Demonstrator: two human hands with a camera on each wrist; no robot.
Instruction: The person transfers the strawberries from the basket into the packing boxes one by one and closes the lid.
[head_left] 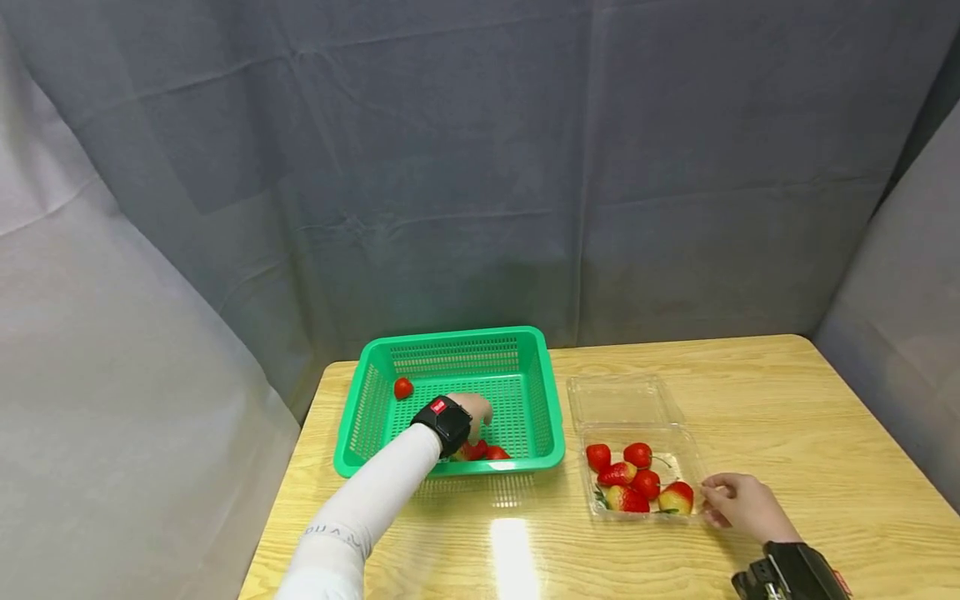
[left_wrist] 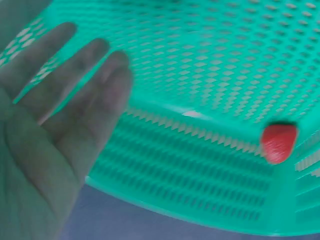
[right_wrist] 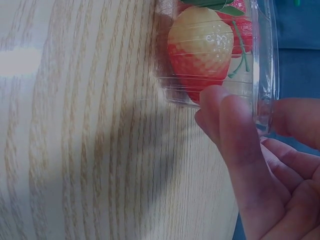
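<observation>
We saw a grey cloth (head_left: pixel 450 150) hung behind the wooden table (head_left: pixel 765 400). The green basket (head_left: pixel 450 335) stood towards the table's left side, its open top leaving a hand free to reach in. To its right lay a clear box (head_left: pixel 660 433), its lid (head_left: pixel 622 404) folded back, presumably so that it would not get in the way. The left hand (head_left: pixel 471 410) was down in the basket, fingers extended, and we saw nothing held in it. The right hand (head_left: pixel 742 502) pinched the box's near right corner between thumb and fingers, probably to stop so light a thing from sliding. Smallest were the strawberries: we counted six in the box (head_left: pixel 618 474), some partly hidden by the basket's front wall (head_left: pixel 497 452), and a lone strawberry (head_left: pixel 403 388) towards its left end.
</observation>
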